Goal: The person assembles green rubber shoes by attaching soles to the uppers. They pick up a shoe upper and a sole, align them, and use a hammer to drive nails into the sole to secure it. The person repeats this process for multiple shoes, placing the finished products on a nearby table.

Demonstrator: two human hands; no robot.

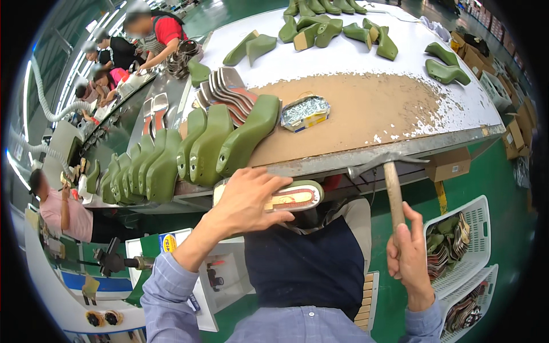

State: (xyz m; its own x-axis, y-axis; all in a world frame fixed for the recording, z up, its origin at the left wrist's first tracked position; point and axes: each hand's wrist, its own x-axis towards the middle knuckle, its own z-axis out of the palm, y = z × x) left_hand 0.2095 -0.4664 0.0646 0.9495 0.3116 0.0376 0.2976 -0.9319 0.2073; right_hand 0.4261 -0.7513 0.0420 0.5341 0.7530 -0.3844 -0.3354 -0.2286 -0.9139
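Observation:
Across my lap, just below the table edge, lies a green shoe last (314, 187) with a pale insole (300, 198) on its upturned sole. My left hand (249, 197) is closed over its left part, thumb and fingers on either side, hiding much of it. My right hand (407, 251) grips the wooden handle of a hammer (393, 186), raised to the right with its metal head at the top, apart from the last. On the table ahead, an opened packet of small metal nails (307, 112) sits beside a row of standing green shoe lasts (246, 137).
Stacked curved insoles (222, 91) lie behind the standing lasts. More green lasts (326, 31) rest on the white-and-brown tabletop (366, 106). White plastic baskets (483, 220) of lasts and insoles stand at right, near a cardboard box (449, 164). Several people work at far left.

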